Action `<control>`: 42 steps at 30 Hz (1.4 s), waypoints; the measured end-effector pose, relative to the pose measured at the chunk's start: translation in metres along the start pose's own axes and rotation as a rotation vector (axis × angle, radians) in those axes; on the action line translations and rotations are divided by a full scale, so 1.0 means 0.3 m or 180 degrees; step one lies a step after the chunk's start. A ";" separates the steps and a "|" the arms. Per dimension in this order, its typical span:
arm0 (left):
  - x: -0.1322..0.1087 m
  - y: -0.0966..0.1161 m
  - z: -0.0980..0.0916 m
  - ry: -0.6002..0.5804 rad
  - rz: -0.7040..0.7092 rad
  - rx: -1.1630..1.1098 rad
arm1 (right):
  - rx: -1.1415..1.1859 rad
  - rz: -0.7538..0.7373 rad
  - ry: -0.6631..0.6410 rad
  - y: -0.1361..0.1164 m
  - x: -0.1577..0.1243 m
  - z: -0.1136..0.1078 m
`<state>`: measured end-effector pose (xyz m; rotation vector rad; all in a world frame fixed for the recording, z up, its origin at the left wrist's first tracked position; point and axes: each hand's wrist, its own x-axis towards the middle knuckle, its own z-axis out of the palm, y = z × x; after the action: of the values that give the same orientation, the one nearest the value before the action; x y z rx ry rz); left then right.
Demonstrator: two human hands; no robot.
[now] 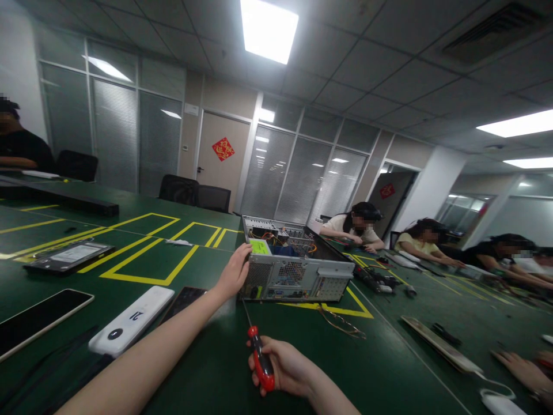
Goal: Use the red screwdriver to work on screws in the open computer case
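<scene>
Below the right hand, clasping a screwdriver, lies green table; beyond the left hand, grip on computer case unclear, stand glass partitions.

This looks like an office with an electronics workshop's bench in it. Glass partitions with blinds, a pale door bearing 1 red diamond-shaped decoration, a tiled ceiling and lit ceiling panels suggest the office; the opened computer case, hard drive and yellow tape outlines suggest the workshop.
</scene>
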<state>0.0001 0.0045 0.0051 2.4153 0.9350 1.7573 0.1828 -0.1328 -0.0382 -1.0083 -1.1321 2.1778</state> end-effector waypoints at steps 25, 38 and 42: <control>0.002 -0.002 -0.001 -0.0006 0.0001 0.0013 | 0.0186 0.0000 0.0021 0.007 0.004 -0.008; 0.000 0.000 -0.001 -0.0015 0.0001 0.0034 | 0.0388 -0.0052 -0.0719 -0.022 -0.038 0.047; 0.000 -0.001 -0.001 -0.0019 -0.0021 0.0016 | 0.0365 -0.0059 -0.0590 -0.010 -0.030 0.047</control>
<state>-0.0003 0.0047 0.0049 2.4164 0.9470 1.7467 0.1774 -0.1441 -0.0270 -0.7570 -1.0777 2.3303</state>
